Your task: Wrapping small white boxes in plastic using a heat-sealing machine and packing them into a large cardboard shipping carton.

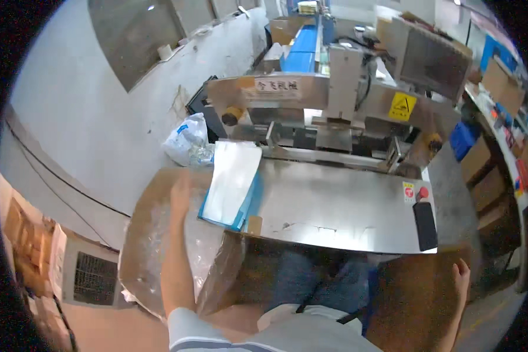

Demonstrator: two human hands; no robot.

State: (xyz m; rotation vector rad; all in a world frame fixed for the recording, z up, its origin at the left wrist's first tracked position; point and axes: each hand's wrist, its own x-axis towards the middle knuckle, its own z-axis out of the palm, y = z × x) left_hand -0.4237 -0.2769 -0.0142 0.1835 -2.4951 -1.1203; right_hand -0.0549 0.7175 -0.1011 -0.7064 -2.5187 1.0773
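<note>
My left hand (pixel 180 195) is over a cardboard box (pixel 139 214) of clear plastic bags (pixel 158 249), at the left end of a steel machine table. Motion smears its fingers, so their pose is unclear. Just to its right, a stack of white sheets (pixel 236 179) lies on a blue tray (pixel 254 199) at the table's left edge. My right hand (pixel 462 277) hangs low at the far right, beside a brown cardboard box (pixel 419 293). Its fingers look loosely apart, and I see nothing in them.
The steel table (pixel 328 202) carries a black phone-like slab (pixel 425 226) and a red button (pixel 423 192) at its right end. Behind stands the machine's metal frame (pixel 229 94), with a blue conveyor (pixel 302 50) beyond. A monitor (pixel 431 58) is at right; a white wall (pixel 94 117) stands left.
</note>
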